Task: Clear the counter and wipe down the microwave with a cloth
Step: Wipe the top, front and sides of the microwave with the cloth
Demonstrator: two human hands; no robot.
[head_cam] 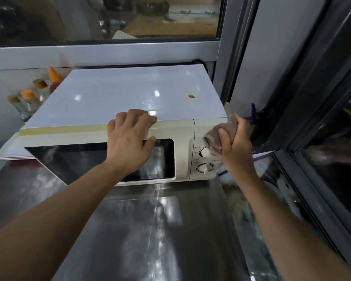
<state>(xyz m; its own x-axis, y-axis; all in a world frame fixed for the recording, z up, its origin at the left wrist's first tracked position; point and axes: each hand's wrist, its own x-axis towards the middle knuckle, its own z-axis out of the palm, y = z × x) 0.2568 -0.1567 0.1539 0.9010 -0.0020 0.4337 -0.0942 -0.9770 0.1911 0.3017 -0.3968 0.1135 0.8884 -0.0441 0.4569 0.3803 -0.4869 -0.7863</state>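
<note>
Clearly the microwave [130, 110] is the biggest thing: a cream box with a dark door window, standing at the back of the steel counter [150, 230], pushed towards the right corner. It looks heavy and stiff, so I judge it will not slide easily, but its top is glossy and can be slippery under a palm. The left hand [130, 138] rests on the front top edge, fingers bent over the rim and thumb on the door, steadying the box and holding nothing. The right hand [234, 142] grasps a brownish cloth [221, 136] and presses it on the control panel, just above the upper knob [205, 152]; the lower knob [205, 168] is uncovered. The cloth is soft and light, best held bunched in the fist as it is. The counter shines and shows streaks. Behind are a window and grey frames; small bottles [28, 96] with orange caps stand at the left, beside the microwave.
</note>
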